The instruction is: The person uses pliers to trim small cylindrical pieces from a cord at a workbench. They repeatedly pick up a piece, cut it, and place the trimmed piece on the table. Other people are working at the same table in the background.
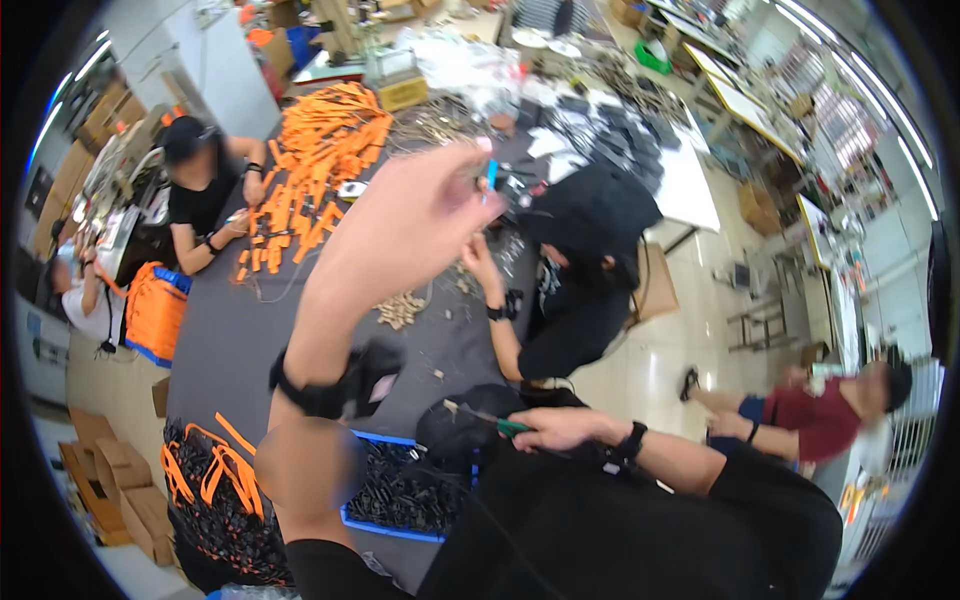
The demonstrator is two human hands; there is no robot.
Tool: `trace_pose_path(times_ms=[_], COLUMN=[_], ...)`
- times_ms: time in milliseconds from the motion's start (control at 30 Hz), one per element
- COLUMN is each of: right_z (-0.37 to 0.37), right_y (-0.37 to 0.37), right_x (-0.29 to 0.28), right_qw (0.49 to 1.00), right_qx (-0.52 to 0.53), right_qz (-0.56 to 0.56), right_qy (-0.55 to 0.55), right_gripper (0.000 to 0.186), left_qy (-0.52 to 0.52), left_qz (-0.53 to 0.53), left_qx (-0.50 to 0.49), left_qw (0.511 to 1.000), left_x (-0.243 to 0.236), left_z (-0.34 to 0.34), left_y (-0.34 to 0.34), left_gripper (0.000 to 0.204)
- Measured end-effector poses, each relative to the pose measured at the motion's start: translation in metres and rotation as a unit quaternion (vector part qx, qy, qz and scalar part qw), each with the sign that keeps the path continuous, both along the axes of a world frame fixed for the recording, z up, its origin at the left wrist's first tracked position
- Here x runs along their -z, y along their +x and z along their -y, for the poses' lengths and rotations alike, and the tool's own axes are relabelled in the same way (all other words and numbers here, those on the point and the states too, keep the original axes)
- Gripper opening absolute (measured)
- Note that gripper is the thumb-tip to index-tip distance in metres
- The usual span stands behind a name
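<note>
My left arm rises large through the middle of the view, with a black band at the wrist. My left hand [415,220] is curled over the table, thumb and fingers bent toward each other. A small light-blue piece [492,172] shows between the fingertips; whether they grip it is unclear. Lower right, my right hand [565,428] is closed round a green-handled tool [512,427], whose thin dark shaft points left; a small pale piece [451,405] is at its tip. Below the tool lies a black rounded thing. A blue tray [352,515] of small black parts stands left of it.
Orange strips [330,130] are heaped at the table's far left. A co-worker in black [200,200] sits there; another in a black cap [590,215] leans in close on the right. Pale small parts [401,311] lie mid-table. Black and orange straps [215,490] are piled lower left.
</note>
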State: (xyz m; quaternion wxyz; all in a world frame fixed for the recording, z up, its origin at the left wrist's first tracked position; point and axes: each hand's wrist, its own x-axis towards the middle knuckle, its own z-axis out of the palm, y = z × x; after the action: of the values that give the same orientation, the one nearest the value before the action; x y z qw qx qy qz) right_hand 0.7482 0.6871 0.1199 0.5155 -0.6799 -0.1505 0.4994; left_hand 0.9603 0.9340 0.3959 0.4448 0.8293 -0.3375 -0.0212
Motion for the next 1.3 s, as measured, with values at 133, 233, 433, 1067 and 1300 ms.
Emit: trace_pose_path(times_ms=[133, 233, 433, 1067, 1300], right_z=[-0.005, 0.004, 0.000, -0.012, -0.031], right_y=[0.014, 0.018, 0.018, 0.014, 0.027], right_x=[-0.022, -0.022, -0.042, -0.012, -0.014], right_qw=[0.999, 0.994, 0.964, 0.966, 0.985], right_qx=[0.037, 0.056, 0.107, 0.030, -0.048], right_qz=[0.009, -0.035, -0.182, -0.211, -0.146], right_qy=[0.018, 0.091, 0.161, 0.147, 0.073], right_gripper=[0.025, 0.032, 0.034, 0.036, 0.041], left_qy=[-0.084, -0.157, -0.365, -0.468, -0.509], left_qz=[-0.200, -0.323, -0.406, -0.343, -0.316], left_qx=[-0.143, -0.177, -0.135, -0.286, -0.354], left_qw=[0.966, 0.916, 0.827, 0.763, 0.719], left_x=[0.145, 0.236, 0.285, 0.315, 0.320], left_z=[-0.082, -0.089, -0.038, -0.015, -0.024], left_y=[-0.060, -0.115, -0.176, -0.214, -0.224], left_gripper=[0.041, 0.037, 0.029, 0.014, 0.015])
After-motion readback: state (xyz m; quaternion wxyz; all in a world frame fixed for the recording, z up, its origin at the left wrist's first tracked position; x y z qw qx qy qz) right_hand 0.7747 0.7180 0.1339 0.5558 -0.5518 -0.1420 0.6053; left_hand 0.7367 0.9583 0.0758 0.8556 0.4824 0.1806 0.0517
